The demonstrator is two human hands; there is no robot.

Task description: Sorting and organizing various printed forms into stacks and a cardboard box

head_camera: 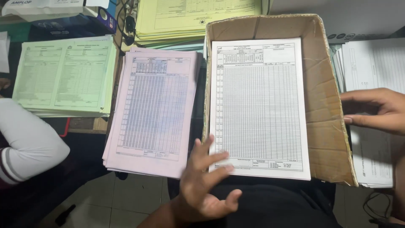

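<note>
A stack of white printed forms (259,105) lies in a shallow cardboard box (327,105) on my lap. My left hand (206,181) hovers open, palm up, over the near left corner of that stack, fingers spread and holding nothing. My right hand (377,110) rests at the right, fingers extended over another pile of white sheets (373,63), beside the box's right wall. Left of the box sits a stack of pink forms (154,109).
A green form stack (65,76) lies at the left and a yellow stack (190,17) at the back. Another person's white sleeve (25,139) is at the far left. A tiled floor (114,198) shows below.
</note>
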